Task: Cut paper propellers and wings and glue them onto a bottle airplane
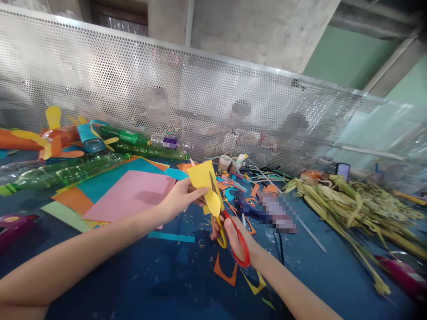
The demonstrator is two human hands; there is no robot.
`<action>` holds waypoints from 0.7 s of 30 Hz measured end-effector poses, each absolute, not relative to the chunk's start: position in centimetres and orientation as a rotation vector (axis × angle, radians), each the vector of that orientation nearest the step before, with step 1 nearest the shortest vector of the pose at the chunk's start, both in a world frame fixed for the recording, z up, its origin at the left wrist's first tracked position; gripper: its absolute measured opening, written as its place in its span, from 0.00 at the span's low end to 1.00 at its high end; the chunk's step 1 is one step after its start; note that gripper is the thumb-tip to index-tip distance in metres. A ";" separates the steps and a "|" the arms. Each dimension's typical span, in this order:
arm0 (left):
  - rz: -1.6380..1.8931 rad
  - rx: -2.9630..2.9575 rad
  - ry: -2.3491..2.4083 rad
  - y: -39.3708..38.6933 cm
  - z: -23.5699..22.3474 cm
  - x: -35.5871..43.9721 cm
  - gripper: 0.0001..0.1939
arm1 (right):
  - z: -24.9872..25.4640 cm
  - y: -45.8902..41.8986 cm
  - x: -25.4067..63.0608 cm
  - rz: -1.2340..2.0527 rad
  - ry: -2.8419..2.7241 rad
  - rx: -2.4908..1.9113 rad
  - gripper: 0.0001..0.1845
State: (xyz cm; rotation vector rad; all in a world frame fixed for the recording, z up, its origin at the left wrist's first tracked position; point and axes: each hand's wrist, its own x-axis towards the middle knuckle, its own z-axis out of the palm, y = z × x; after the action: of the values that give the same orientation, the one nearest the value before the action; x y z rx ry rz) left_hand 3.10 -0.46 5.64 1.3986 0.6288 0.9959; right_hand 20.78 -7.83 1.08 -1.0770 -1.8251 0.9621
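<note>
Pinched between the thumb and fingers of my left hand [187,194] is a piece of yellow paper [202,174], partly cut, with a rounded petal-like end [213,203] hanging toward me. My right hand [233,235] grips a pair of scissors [240,240] with one red and one yellow handle. The scissor blades point away from me and lie at the yellow paper, parted around its right side. Below my right hand, an orange paper offcut [226,271] and a yellow offcut [255,281] lie on the blue table [150,275].
Left of my hands lie pink paper [131,195] and other coloured sheets. Green plastic bottles [71,171] and paper-decorated bottles stand behind them. A dark blue glue gun [250,206] lies among paper scraps. Dried husks [336,200] spread at right. A perforated metal panel [200,89] bounds the far edge.
</note>
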 end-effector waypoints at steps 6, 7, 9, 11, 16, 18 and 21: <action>0.966 1.329 0.614 -0.4 5.4 3.2 0.15 | 0.5 -7.9 20.7 1.083 -1.735 -1.063 0.23; 0.960 1.321 0.608 -0.4 5.3 3.2 0.15 | 0.5 -7.9 20.6 1.078 -1.731 -1.066 0.23; 0.949 1.311 0.594 -0.3 5.2 3.1 0.15 | 0.5 -7.9 20.6 1.061 -1.729 -1.067 0.23; 0.942 1.307 0.579 -0.3 5.1 3.1 0.14 | 0.6 -7.9 20.5 1.041 -1.722 -1.076 0.24; 0.939 1.306 0.546 -0.2 4.9 3.0 0.14 | 1.0 -8.2 20.2 1.029 -1.723 -1.076 0.25; 0.933 1.304 0.540 -0.2 4.9 3.0 0.13 | 1.1 -8.2 20.0 1.018 -1.715 -1.075 0.25; 0.926 1.298 0.541 -0.1 4.8 3.1 0.13 | 1.2 -8.2 19.9 0.993 -1.705 -1.106 0.27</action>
State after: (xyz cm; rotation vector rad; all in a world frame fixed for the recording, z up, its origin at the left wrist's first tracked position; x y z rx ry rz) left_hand 3.07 -0.12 4.83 1.2976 0.5406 0.9260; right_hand 19.94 -8.20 1.22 -1.1060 -1.7054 0.9930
